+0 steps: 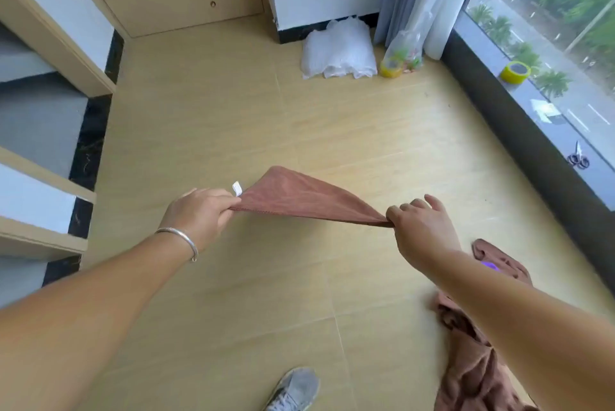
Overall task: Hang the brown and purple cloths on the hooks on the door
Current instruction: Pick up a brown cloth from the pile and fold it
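Stretching brown cloth (299, 199) between both hands, mid-air above the floor (233, 111).
Left hand (196, 214) fingers (226, 199) pinch the tagged corner, right hand (421, 227) pinches opposite corner; more brown cloths (472, 360) heaped on floor at right.

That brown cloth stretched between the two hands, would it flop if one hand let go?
Probably: the brown cloth sags between the left hand and right hand. It looks light, held by fingertip pinches alone. Its nap suggests it isn't slippery.
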`<state>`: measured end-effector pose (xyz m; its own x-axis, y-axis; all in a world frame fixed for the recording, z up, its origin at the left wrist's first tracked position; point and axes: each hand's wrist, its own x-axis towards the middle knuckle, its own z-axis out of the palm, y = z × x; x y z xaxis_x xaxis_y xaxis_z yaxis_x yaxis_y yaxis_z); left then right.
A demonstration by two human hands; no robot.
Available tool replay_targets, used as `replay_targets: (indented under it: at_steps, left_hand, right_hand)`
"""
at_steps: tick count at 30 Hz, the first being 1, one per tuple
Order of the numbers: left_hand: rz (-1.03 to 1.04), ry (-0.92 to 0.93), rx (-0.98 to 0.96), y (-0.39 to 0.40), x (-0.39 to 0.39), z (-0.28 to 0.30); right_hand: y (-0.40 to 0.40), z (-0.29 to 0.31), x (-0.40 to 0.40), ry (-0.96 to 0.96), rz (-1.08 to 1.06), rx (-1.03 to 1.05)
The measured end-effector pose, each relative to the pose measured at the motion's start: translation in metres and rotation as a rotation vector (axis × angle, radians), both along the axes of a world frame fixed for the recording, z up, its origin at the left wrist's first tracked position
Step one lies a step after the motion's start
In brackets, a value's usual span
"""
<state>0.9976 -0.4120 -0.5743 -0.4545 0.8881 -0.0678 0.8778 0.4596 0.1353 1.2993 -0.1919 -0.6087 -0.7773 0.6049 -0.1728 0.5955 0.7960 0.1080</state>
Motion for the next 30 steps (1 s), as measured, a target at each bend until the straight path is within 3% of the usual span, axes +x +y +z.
replay_targets:
  at_steps: [9,14,19,22,25,30]
  left_hand:
    - [0.116,-0.156,-0.435,-0.166,0.154,-0.220]
    - [0.192,-0.264,-0.524,-0.218,0.223,-0.301]
    - [0.232,-0.393,-0.479,-0.248,0.260,-0.346]
    - [0.382,-0.504,-0.378,-0.245,0.259,-0.368]
    - [0.528,-0.578,-0.237,-0.229,0.238,-0.396]
    - [0.614,-0.544,-0.082,-0.176,0.171,-0.445]
  right_hand:
    - [-0.129,-0.176,0.119,-0.198,0.065,-0.227]
    - [-0.181,-0.251,0.181,-0.254,0.038,-0.297]
    - [-0.203,-0.299,0.211,-0.271,0.017,-0.354]
    - [-0.199,-0.320,0.210,-0.281,-0.024,-0.350]
    - [-0.183,-0.341,0.191,-0.257,-0.057,-0.338]
    - [-0.116,-0.388,0.116,-0.131,-0.037,-0.273]
